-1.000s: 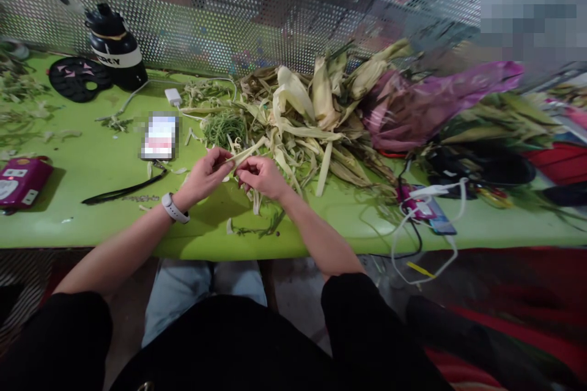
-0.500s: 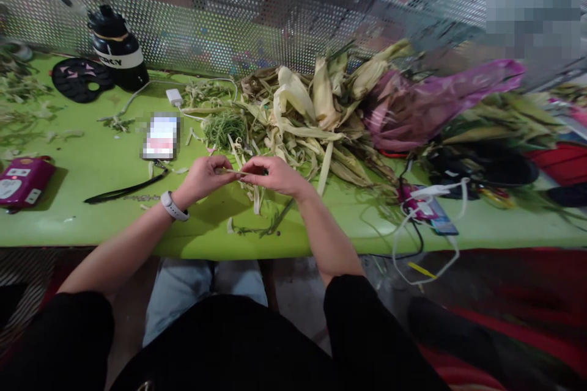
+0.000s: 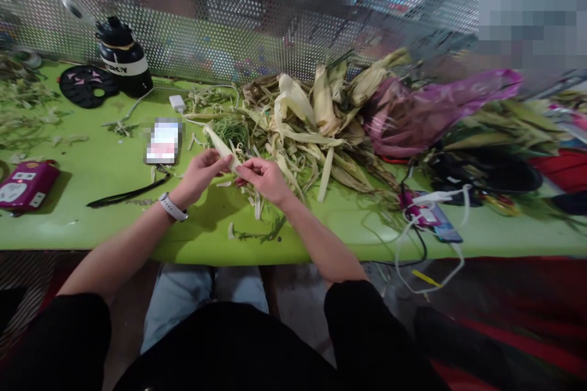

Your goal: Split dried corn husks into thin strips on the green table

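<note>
Between my two hands is a pale strip of corn husk (image 3: 219,142), its long end pointing up and to the left. My left hand (image 3: 205,170), with a white band on the wrist, pinches the strip from the left side. From the right, my right hand (image 3: 265,179) pinches its lower end, fingertips close to those of the left. Just behind the hands lie a bundle of thin green strands (image 3: 233,131) and a large heap of dry corn husks (image 3: 302,128). A few husk scraps (image 3: 257,204) lie below the fingers.
To the left are a phone (image 3: 164,142) with a black strap, a purple power block (image 3: 30,184) and a black bottle (image 3: 123,61). A pink plastic bag (image 3: 403,116) rests right of the husks. White cables (image 3: 398,256) hang over the table's front edge. Perforated metal mesh (image 3: 206,24) stands behind.
The strip was held edge-on and level between both hands; now its broad face shows and it slants up to the left. The right hand has shifted slightly left and down.
</note>
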{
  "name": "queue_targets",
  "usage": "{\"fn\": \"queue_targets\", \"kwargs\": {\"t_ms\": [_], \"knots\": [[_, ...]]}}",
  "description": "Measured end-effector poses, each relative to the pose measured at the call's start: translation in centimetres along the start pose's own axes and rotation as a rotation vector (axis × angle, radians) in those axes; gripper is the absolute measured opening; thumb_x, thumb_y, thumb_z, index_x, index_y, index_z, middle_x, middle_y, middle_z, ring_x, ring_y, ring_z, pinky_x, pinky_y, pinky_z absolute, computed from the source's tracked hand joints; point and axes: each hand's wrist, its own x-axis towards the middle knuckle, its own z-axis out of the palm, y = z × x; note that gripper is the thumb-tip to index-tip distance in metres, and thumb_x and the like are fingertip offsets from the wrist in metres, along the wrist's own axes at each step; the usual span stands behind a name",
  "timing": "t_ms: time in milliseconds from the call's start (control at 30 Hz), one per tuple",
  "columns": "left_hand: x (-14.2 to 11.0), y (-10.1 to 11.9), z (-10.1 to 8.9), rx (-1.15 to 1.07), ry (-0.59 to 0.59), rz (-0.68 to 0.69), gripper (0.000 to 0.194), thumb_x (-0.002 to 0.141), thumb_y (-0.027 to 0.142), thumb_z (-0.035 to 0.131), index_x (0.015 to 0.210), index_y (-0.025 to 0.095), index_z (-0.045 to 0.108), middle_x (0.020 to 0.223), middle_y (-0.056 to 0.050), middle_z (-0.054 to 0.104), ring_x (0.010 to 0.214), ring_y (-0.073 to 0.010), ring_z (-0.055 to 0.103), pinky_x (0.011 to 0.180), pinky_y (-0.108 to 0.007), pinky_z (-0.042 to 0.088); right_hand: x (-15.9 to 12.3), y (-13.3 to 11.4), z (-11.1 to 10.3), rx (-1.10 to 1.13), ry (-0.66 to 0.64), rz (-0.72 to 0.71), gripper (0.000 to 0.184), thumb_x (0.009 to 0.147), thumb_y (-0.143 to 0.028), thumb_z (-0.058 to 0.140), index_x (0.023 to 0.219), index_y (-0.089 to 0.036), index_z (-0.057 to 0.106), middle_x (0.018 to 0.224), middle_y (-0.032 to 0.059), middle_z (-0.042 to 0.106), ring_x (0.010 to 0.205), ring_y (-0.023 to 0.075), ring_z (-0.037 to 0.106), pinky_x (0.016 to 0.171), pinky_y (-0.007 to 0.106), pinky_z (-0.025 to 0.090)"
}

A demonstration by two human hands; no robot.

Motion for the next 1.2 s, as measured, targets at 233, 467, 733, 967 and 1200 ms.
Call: {"fn": "queue_targets", "kwargs": {"t_ms": [233, 467, 733, 967, 1200], "knots": [[-0.2, 0.0, 0.4, -0.033, -0.005, 0.002, 0.03, 0.084, 0.044, 0.069, 0.081, 0.015, 0.067, 0.075, -0.003, 0.067, 0.067, -0.0107, 0.061, 0.064, -0.024, 0.051, -0.2, -0.4, -0.5, -0.337, 0.046, -0.053, 0.036, 0.079, -0.052, 0.071, 0.081, -0.016, 0.065, 0.07, 0.0004, 0.063, 0.062, 0.0112, 0.052, 0.06, 0.026, 0.042], [0.2, -0.2, -0.2, -0.164, -0.117, -0.078, 0.032, 0.071, 0.037, 0.083, 0.087, 0.014, 0.068, 0.083, -0.003, 0.069, 0.071, -0.0111, 0.064, 0.066, -0.025, 0.054, 0.4, 0.6, -0.5, -0.152, 0.006, -0.004, 0.039, 0.077, -0.053, 0.071, 0.084, -0.016, 0.06, 0.07, -0.0016, 0.061, 0.061, 0.0098, 0.052, 0.058, 0.024, 0.042], [0.2, 0.4, -0.8, -0.336, -0.119, -0.215, 0.031, 0.064, 0.033, 0.088, 0.085, 0.016, 0.073, 0.083, -0.001, 0.071, 0.069, -0.0079, 0.064, 0.065, -0.023, 0.055, -0.3, -0.4, -1.0, -0.086, -0.109, -0.122, 0.025, 0.084, -0.036, 0.067, 0.103, -0.02, 0.062, 0.084, 0.0005, 0.067, 0.073, 0.0118, 0.062, 0.069, 0.026, 0.051], [0.4, 0.4, -0.9, -0.338, -0.105, -0.223, 0.028, 0.064, 0.032, 0.088, 0.082, 0.016, 0.073, 0.08, 0.0, 0.07, 0.064, -0.0065, 0.061, 0.058, -0.02, 0.051, -0.8, -1.4, -1.7, -0.216, -0.242, -0.291, 0.026, 0.084, -0.026, 0.066, 0.109, -0.022, 0.071, 0.112, 0.0066, 0.064, 0.095, 0.0168, 0.063, 0.088, 0.035, 0.054], [-0.2, 0.7, -0.4, -0.304, -0.144, -0.179, 0.028, 0.074, 0.039, 0.081, 0.084, 0.015, 0.068, 0.079, 0.0, 0.067, 0.066, -0.0076, 0.063, 0.062, -0.021, 0.053, -0.1, 0.0, -0.9, -0.35, -0.104, -0.564, 0.013, 0.089, -0.033, 0.068, 0.086, -0.022, 0.075, 0.086, 0.0042, 0.071, 0.08, 0.0149, 0.065, 0.076, 0.031, 0.054]]}}
